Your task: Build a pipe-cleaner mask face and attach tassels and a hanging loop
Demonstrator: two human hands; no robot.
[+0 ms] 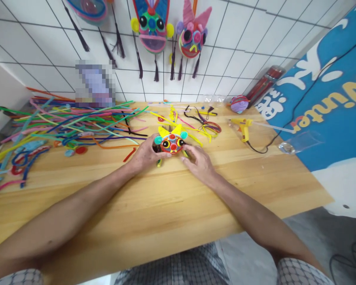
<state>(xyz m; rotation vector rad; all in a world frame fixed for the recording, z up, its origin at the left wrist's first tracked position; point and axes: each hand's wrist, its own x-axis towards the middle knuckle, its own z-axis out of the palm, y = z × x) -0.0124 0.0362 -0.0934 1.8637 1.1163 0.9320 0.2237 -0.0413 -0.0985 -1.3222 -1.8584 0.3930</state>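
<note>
Between my hands, over the middle of the wooden table (154, 198), is a small craft animal head (172, 145). It has a red face, yellow pointed horns or ears, teal round ears, and black-and-yellow eyes. My left hand (148, 152) wraps around its left side, thumb along the lower edge. On the other side my right hand (199, 160) pinches it near the right eye with thumb and forefinger. Yellow-green bits poke out below it by both hands. A short red pipe cleaner piece (129, 154) lies beside my left hand.
Many coloured pipe cleaners (86, 122) spread across the left. Scissors (209, 126) lie behind, right of centre. A yellow glue gun (243, 127) with a black cord rests at right, near a clear plastic piece (287, 147). Finished craft heads (152, 33) hang on the grid wall.
</note>
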